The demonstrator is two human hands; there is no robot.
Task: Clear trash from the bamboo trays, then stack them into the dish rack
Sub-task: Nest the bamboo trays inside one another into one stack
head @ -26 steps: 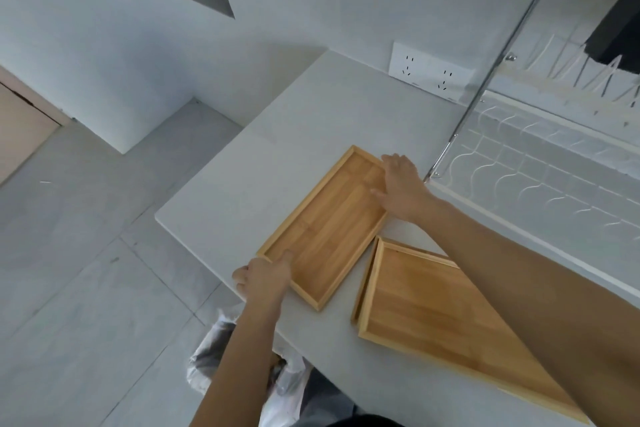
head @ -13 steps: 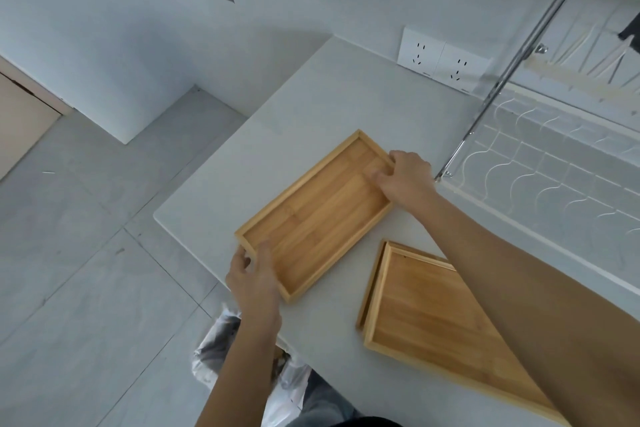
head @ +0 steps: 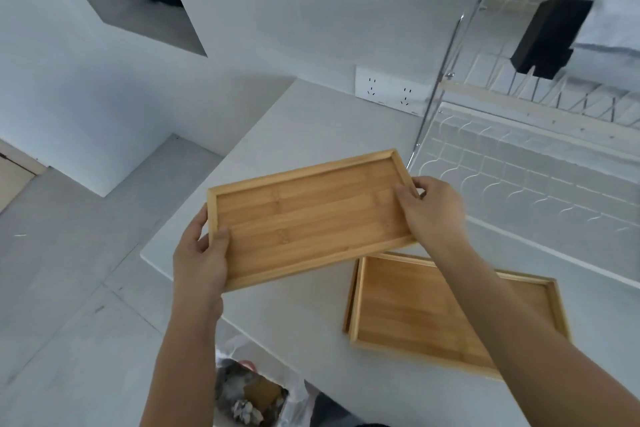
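Note:
A small bamboo tray (head: 308, 215) is held in the air above the white counter, tilted toward me, with nothing inside it. My left hand (head: 201, 256) grips its near-left short end, thumb on the inner face. My right hand (head: 429, 211) grips the far-right short end. A larger bamboo tray (head: 426, 312) lies flat on the counter (head: 311, 121) below and to the right, partly hidden by my right forearm; another tray's edge shows under its left side. The white wire dish rack (head: 526, 177) stands on the right of the counter.
A trash bag (head: 252, 395) holding crumpled waste sits on the floor below the counter's near edge. A double wall socket (head: 389, 94) is on the back wall. A chrome rack post (head: 446, 62) rises beside the rack, and a black object (head: 550, 38) hangs on its upper shelf.
Both hands have lifted the small tray off the counter and turned it so its long side runs left to right. The large tray has stayed in place.

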